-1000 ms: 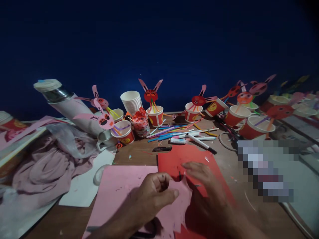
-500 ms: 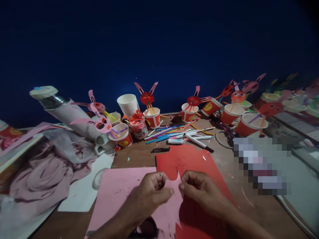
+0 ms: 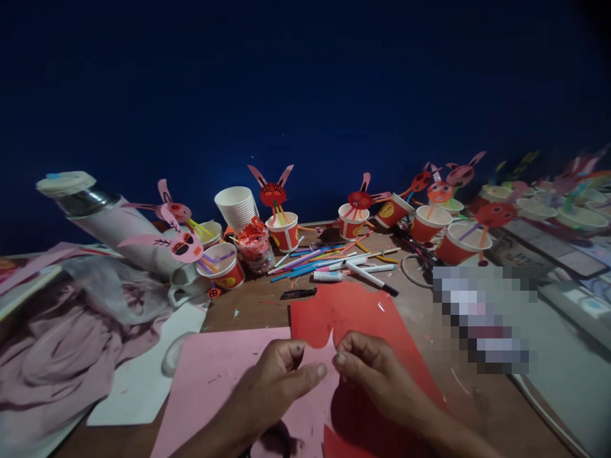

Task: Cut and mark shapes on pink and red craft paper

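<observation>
My left hand [image 3: 281,378] and my right hand [image 3: 375,375] meet near the bottom centre, both pinched with fingertips almost touching. Between them they hold a small pink paper cut-out [image 3: 325,356] with a pointed tip at its top. The cut-out lies over a red paper sheet [image 3: 353,312], which has a notch cut from its near edge. A larger pink paper sheet [image 3: 214,375] spreads under my left hand. What exactly my right fingertips grip is hard to make out.
Pens and markers [image 3: 329,261] lie scattered behind the red sheet. Red paper cups with paper bunny figures [image 3: 281,229] line the back, beside a stack of white cups [image 3: 236,207]. A pink cloth [image 3: 71,343] and a tilted flask [image 3: 100,216] fill the left. A white sheet [image 3: 143,375] lies near.
My right hand came off the red sheet and closed into a pinch against my left fingers on the pink cut-out. The view drifted right and up slightly.
</observation>
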Action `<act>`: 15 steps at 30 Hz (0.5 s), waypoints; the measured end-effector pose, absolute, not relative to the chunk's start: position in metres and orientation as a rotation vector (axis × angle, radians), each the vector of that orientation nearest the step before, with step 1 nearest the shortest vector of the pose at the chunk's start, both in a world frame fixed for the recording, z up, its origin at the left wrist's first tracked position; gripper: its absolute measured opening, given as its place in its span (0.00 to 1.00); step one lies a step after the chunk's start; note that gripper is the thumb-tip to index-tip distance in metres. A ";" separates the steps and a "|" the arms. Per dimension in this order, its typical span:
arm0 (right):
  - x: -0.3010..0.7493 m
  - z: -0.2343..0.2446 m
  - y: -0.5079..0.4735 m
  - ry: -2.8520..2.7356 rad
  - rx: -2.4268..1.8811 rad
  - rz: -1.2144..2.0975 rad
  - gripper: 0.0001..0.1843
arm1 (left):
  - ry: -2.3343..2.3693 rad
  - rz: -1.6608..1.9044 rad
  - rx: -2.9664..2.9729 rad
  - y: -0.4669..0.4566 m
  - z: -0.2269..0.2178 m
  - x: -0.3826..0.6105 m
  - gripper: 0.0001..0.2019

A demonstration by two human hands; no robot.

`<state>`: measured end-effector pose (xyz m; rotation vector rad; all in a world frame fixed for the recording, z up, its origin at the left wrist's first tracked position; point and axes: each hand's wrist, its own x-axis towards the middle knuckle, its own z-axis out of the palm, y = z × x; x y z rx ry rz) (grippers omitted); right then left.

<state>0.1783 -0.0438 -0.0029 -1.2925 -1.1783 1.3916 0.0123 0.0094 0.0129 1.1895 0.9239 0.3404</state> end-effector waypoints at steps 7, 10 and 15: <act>0.188 -0.002 -0.040 -1.267 -1.377 1.209 0.20 | 0.903 0.409 1.021 0.007 0.028 -0.002 0.13; 0.206 0.003 -0.034 -1.261 -1.472 1.038 0.20 | 1.006 0.491 0.948 0.009 0.030 -0.016 0.12; 0.227 0.010 -0.030 -1.358 -1.613 0.889 0.13 | 1.080 0.593 0.936 0.014 0.025 -0.033 0.11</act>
